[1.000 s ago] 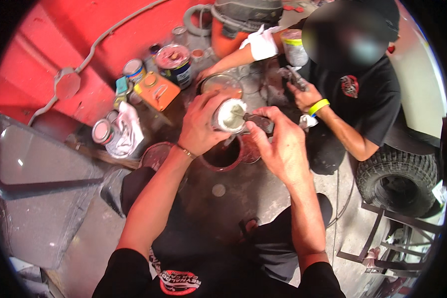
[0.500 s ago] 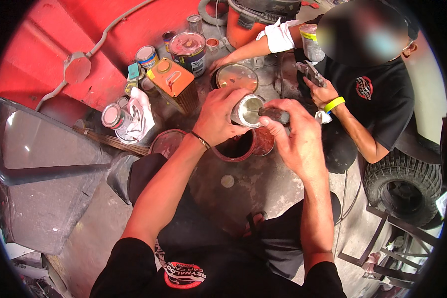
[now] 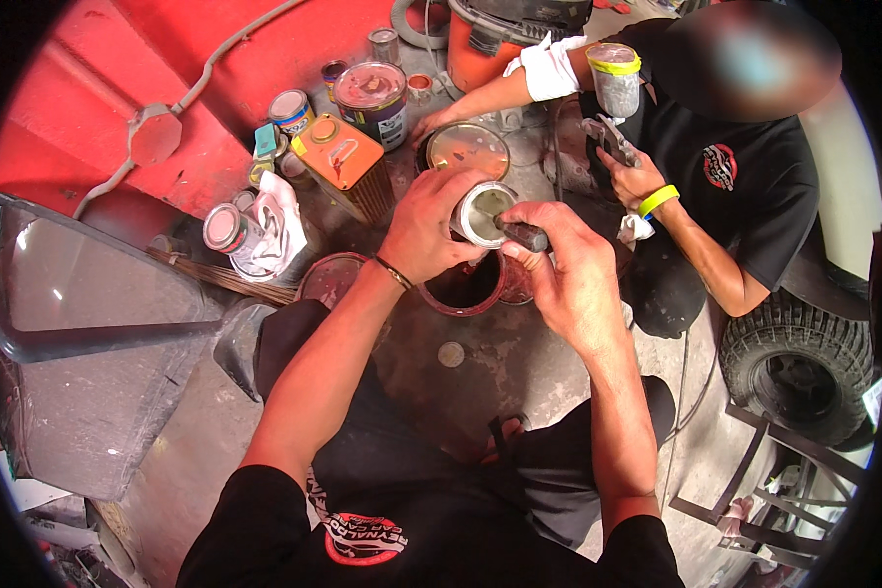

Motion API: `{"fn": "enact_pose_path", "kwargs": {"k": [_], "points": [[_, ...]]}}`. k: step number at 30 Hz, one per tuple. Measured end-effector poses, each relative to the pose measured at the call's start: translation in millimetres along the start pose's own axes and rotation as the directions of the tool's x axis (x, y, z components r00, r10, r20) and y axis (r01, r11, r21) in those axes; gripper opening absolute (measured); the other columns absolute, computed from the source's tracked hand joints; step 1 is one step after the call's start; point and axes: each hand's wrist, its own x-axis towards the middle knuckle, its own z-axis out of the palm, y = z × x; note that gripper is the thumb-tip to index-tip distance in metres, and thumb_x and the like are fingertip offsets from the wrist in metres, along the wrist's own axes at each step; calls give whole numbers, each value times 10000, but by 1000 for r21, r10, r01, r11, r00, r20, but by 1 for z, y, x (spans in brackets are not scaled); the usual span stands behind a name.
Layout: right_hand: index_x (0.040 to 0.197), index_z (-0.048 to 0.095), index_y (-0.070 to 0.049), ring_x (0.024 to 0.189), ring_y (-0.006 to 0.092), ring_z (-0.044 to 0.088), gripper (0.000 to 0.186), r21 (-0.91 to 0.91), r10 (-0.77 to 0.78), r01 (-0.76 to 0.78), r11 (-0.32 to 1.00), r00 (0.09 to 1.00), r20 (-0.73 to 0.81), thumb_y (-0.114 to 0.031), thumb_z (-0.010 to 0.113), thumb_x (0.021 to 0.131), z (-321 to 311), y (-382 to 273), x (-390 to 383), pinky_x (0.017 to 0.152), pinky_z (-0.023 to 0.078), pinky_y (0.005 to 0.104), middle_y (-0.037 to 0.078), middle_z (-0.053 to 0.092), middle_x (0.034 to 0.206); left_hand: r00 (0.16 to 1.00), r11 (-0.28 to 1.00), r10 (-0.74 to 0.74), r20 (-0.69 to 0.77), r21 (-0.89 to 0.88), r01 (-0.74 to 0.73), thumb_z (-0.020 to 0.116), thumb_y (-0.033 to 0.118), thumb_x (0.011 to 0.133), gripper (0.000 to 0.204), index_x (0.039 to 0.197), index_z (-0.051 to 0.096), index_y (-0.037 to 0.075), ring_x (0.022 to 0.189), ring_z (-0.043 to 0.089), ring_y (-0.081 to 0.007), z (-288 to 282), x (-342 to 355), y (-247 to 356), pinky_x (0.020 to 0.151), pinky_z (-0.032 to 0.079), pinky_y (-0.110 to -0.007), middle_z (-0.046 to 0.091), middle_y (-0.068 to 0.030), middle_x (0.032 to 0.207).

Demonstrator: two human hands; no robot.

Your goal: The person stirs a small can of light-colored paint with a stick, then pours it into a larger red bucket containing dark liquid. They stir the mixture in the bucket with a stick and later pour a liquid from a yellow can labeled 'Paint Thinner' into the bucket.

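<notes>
My left hand (image 3: 429,220) grips a small metal can (image 3: 482,214) with pale, greenish-grey contents inside. Closed around a dark-handled tool (image 3: 522,233), my right hand (image 3: 568,269) has its tip at the inside of that can, where the tip is hard to make out. Both hands are over an open red-rimmed pail (image 3: 461,311) with a dark interior. Behind them sit a round metal lid (image 3: 468,147), an orange rectangular tin (image 3: 345,157) and a large paint can (image 3: 380,116).
A co-worker (image 3: 735,196) crouches right, holding a spray gun (image 3: 612,142) with a cup (image 3: 617,90). A red wall (image 3: 118,59) is upper left, a grey panel (image 3: 88,412) left, an orange vacuum (image 3: 480,69) behind, a tyre (image 3: 794,392) and metal frame (image 3: 745,510) right.
The can and my hands have shifted slightly in view, as has the whole scene with the head's motion. The tool is still in the can. The co-worker's head has moved a little.
</notes>
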Motion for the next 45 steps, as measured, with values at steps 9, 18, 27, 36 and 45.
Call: {"fn": "enact_pose_path", "kwargs": {"k": [9,18,27,36,45], "points": [[1295,728,-59,1110,420,806,368,15,-143,145,989,985,-98,33,851,961,-19,-21,9,919,645,448,191,802,1196,996,989,-87,10,-119,87,1026,106,747,864,1526,654,104,1335,746,-345,-7,0,-3,1126,598,-445,745,-144,1424],[1292,715,-54,1102,430,791,331,-18,-87,86,996,994,-68,-88,846,990,16,5,0,922,637,494,195,788,1176,996,999,-34,84,-9,35,1011,260,759,887,1551,641,107,1403,696,-383,-7,-7,-1,1180,561,-496,723,-159,1493],[1246,690,-30,1047,449,768,317,88,-46,54,995,995,-83,-200,844,1027,15,-1,9,903,621,518,203,760,1139,991,988,-132,35,-80,135,1015,210,686,885,1489,669,77,1334,707,-431,-8,7,13,1135,588,-505,717,-185,1425],[1244,720,-33,1101,456,772,305,-198,-201,183,963,977,-74,-134,847,986,10,-3,44,932,635,518,204,771,1160,995,989,-94,-45,-116,88,1002,171,730,874,1521,645,68,1320,731,-400,-17,9,6,1119,605,-481,708,-167,1427],[1259,753,-7,1057,349,798,322,-47,-59,57,997,997,-48,-147,888,1003,25,-23,29,943,619,407,182,799,1184,992,977,-121,-30,-178,114,955,147,730,843,1515,645,145,1275,723,-445,-28,6,3,1059,616,-519,696,-158,1412]]}}
